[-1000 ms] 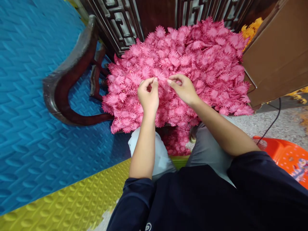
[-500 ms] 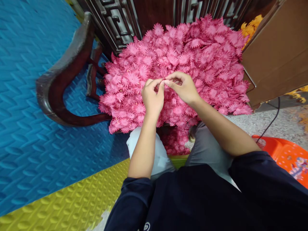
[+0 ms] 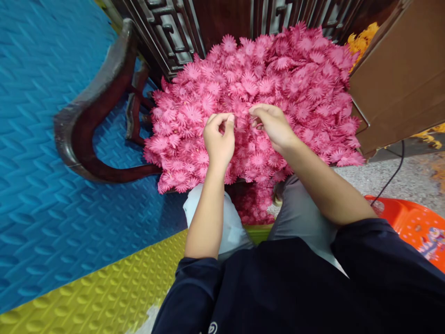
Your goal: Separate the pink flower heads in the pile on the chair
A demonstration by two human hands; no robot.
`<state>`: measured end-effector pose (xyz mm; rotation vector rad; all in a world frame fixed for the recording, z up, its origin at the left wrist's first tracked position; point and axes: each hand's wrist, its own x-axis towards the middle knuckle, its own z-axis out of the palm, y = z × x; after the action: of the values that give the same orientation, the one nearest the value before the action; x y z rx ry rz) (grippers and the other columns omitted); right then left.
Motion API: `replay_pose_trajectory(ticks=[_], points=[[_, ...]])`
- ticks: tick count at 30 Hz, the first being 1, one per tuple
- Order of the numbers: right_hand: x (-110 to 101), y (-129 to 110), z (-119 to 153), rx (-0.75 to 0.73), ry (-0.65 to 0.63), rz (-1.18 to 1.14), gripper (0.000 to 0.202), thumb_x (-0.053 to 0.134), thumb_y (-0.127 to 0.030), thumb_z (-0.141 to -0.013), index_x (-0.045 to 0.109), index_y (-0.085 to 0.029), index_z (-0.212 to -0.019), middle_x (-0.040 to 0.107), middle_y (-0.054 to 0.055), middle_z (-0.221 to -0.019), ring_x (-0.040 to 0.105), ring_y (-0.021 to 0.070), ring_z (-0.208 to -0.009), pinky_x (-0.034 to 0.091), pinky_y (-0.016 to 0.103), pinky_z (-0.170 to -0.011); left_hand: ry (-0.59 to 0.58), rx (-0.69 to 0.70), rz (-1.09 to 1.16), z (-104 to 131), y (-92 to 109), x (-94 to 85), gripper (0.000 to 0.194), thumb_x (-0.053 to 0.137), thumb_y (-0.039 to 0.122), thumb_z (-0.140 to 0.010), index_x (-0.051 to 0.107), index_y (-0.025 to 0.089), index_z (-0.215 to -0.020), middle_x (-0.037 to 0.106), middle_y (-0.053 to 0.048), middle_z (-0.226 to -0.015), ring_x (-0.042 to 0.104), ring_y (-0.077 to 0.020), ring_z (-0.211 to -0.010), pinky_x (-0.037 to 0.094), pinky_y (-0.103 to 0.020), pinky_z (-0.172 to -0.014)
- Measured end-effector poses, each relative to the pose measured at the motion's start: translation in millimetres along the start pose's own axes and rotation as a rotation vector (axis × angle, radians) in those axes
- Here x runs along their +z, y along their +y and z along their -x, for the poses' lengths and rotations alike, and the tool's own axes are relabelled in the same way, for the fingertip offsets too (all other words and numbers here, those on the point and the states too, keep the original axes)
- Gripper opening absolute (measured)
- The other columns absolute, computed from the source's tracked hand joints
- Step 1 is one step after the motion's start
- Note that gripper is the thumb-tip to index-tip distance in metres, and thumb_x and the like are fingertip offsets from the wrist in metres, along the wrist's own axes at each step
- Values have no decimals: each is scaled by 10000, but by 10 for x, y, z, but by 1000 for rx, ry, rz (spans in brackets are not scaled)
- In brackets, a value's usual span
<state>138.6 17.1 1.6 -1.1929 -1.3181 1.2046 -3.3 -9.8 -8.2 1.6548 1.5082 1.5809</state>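
A wide heap of pink artificial flower heads [image 3: 299, 88] with thin, many-pointed petals spreads in front of me. My left hand [image 3: 219, 139] is above the near middle of the heap, thumb and index finger pinched together in a ring. Whatever lies between those fingertips is too small to make out. To its right, a short gap away, my right hand [image 3: 273, 124] is also over the flowers, its thumb and fingers drawn together. What the right fingertips hold, if anything, I cannot tell.
A dark carved wooden armrest [image 3: 90, 97] curves out at the left over blue floor mats [image 3: 31, 185]. Brown cardboard [image 3: 399, 74] stands at the right, with yellow pieces [image 3: 363, 39] behind it. An orange plastic stool [image 3: 413, 227] is by my right elbow. More pink flowers [image 3: 253, 199] lie below, between my knees.
The fingertips of both hands were touching. Now they are apart: my right hand has moved slightly right, while my left stays nearly in place, still pinched.
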Motion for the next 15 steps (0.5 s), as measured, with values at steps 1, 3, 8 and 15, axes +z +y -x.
replay_pose_trajectory(ticks=[1, 3, 8, 15], points=[[-10, 22, -19, 13, 15, -4, 263, 553, -443, -837, 565, -194, -751, 540, 4, -743, 506, 92, -681, 442, 255, -668, 31, -8, 2, -8, -12, -7, 273, 570, 430, -858, 627, 203, -717, 606, -16, -739, 564, -147, -751, 453, -276, -768], [-29, 75, -60, 19, 31, 9, 320, 541, -510, -835, 565, -196, -778, 537, 7, -743, 495, 91, -666, 444, 253, -657, 95, -16, -4, -25, -41, -26, 295, 570, 453, -853, 599, 201, -702, 571, -10, -717, 558, -148, -753, 453, -280, -778], [-173, 235, -197, 4, 82, 55, 489, 465, -677, -809, 570, -200, -845, 552, 33, -815, 535, 108, -712, 453, 266, -659, 363, -32, -26, -107, -181, -123, 232, 518, 361, -889, 571, 188, -743, 568, -10, -772, 587, -149, -837, 462, -283, -835], [-400, 248, -277, 35, 151, 33, 416, 528, -586, -818, 603, -193, -931, 588, 32, -874, 537, 91, -682, 421, 245, -602, 449, -150, 68, -256, -533, -283, 242, 520, 427, -877, 591, 197, -857, 623, -32, -907, 603, -167, -914, 460, -306, -899]])
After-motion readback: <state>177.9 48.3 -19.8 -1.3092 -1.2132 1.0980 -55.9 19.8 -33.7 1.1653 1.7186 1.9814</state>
